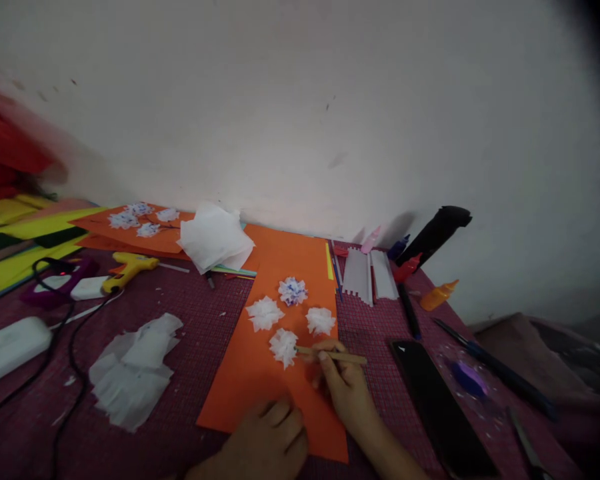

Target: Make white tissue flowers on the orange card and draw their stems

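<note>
On an orange sheet of paper (260,400) lie several crumpled white tissue flowers. One flower (293,291) has blue-purple marks; the others nearby look plain white. My right hand (343,383) is closed around a thin wooden stick (347,357), held nearly level. The stick's far tip touches the edge of the lowest flower (283,347). Its exact kind cannot be made out. My left hand (273,437) rests on the lower part of the sheet, fingers curled and pressed together, slightly blurred, with nothing seen in them.
At left are loose tissue pieces (135,373), a yellow glue gun (133,268) and black cables. Behind lie stacked white tissue (215,238) and another orange sheet with finished-looking flowers (125,219). At right are a black phone (443,407), an orange paint bottle (439,295) and scissors (525,440).
</note>
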### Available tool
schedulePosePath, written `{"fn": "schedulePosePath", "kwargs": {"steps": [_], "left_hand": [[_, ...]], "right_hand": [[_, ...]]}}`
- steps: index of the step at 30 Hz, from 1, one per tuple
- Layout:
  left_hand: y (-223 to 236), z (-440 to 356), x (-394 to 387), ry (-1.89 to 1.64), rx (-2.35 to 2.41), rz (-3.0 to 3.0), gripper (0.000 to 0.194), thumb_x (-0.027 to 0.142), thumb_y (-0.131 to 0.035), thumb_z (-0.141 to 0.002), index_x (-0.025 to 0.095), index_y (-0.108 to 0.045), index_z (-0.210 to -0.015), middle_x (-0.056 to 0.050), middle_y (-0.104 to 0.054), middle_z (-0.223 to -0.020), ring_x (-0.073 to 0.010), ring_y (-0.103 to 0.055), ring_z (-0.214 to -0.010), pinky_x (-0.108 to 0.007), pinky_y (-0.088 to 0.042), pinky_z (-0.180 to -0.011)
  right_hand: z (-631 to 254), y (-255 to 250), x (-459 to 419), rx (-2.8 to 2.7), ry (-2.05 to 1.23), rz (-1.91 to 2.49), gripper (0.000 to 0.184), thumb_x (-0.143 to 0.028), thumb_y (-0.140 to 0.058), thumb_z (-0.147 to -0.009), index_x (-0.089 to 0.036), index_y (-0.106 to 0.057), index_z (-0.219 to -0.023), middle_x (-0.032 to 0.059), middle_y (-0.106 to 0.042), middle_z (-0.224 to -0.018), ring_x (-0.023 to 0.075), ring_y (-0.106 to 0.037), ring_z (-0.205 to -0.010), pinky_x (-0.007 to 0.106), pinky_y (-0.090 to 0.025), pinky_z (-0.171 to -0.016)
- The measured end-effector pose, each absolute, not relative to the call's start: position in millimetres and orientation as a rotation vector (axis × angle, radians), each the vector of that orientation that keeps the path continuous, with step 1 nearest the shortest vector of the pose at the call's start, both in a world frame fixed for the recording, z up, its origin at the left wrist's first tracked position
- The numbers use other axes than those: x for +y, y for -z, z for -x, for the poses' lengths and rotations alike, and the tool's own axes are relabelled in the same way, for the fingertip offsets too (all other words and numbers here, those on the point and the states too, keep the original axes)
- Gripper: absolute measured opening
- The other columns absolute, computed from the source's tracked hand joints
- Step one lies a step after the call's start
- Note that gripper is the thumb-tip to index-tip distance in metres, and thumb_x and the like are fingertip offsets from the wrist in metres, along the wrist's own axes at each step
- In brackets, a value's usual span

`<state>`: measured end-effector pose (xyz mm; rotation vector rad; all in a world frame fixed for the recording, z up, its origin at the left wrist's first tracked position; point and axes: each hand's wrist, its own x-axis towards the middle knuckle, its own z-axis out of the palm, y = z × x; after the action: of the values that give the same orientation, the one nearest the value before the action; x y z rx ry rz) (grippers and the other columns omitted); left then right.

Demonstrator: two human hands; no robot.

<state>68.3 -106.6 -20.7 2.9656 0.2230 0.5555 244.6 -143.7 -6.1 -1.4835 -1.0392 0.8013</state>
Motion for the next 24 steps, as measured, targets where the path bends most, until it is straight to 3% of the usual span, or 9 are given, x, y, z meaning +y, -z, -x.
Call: {"fn": "schedulePosePath", "kwargs": {"steps": [3, 7, 11, 17, 24], "left_hand": [[5, -66, -89, -0.502, 0.388, -2.738, 0.012, 0.022, -0.052, -0.083, 0.023, -0.059, -0.092, -0.003, -0.065, -0.089, -0.0197, -0.057, -0.08, -0.032, -0.047, -0.07], [-13, -70, -53, -0.654, 0.695, -2.474, 0.033, 0.01, -0.04, -0.084, 0.019, -0.05, -0.113, -0.008, -0.056, -0.112, -0.0194, -0.051, -0.103, -0.035, -0.042, -0.09], [-15, -85, -34, -0.588, 0.693, -2.426, 0.051, 0.0, -0.04, -0.071, 0.019, -0.048, -0.118, -0.008, -0.054, -0.116, -0.0209, -0.046, -0.11, -0.038, -0.038, -0.096], [-7, -100, -33, -0.571, 0.654, -2.334, 0.017, 0.015, -0.046, -0.082, 0.017, -0.059, -0.093, -0.007, -0.06, -0.089, -0.0197, -0.053, -0.087, -0.033, -0.043, -0.079], [3, -103, -28, -0.631, 0.613, -2.273, 0.015, 0.015, -0.044, -0.083, 0.016, -0.057, -0.075, -0.005, -0.057, -0.079, -0.0168, -0.052, -0.079, -0.029, -0.042, -0.072]], "right_hand": [[-245, 7, -144, -0.964, -0.862, 1.435, 0.024, -0.042, -0.047, -0.088, -0.021, -0.057, -0.084, 0.0011, -0.059, -0.068, 0.013, -0.051, -0.048, 0.025, -0.039, -0.045], [-247, 7, -145, -0.872, -0.872, 1.425, 0.026, -0.045, -0.046, -0.088, -0.02, -0.055, -0.085, 0.0011, -0.06, -0.066, 0.0118, -0.049, -0.046, 0.024, -0.038, -0.044], [-248, 8, -145, -0.835, -0.88, 1.399, 0.027, -0.046, -0.046, -0.087, -0.021, -0.054, -0.086, 0.0013, -0.061, -0.067, 0.0117, -0.048, -0.044, 0.023, -0.037, -0.041], [-247, 7, -145, -0.848, -0.906, 1.389, 0.025, -0.045, -0.048, -0.086, -0.021, -0.055, -0.087, 0.0015, -0.062, -0.067, 0.0134, -0.051, -0.047, 0.025, -0.04, -0.044], [-250, 8, -148, -0.765, -0.858, 1.417, 0.029, -0.048, -0.049, -0.085, -0.02, -0.055, -0.085, 0.001, -0.06, -0.063, 0.0141, -0.051, -0.046, 0.025, -0.04, -0.044]]}}
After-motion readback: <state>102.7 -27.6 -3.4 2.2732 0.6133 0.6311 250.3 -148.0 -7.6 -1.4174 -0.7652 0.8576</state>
